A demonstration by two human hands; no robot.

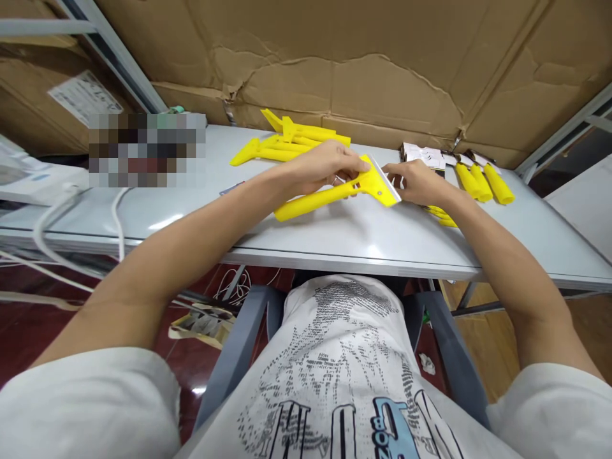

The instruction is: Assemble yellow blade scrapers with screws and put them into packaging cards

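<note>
Best done over the white table [287, 237], leaving alone the pile of yellow scrapers [287, 131] toward eleven o'clock. Gripping one scraper [329, 196] near its head [370, 183] with the left hand [329, 162], just above mid-view toward one o'clock. With the right hand [415, 178] curled at three o'clock of the pale blade strip [385, 179]; cannot tell whether pinching anything. Probably wise: keep skin off that edge, brace beside the small screw [380, 193].

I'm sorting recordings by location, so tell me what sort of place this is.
Probably a small workshop or packing corner: a pale worktable, a yellow scraper in the left hand with a pile of similar yellow tools beyond it, and large brown cardboard behind the table.
</note>
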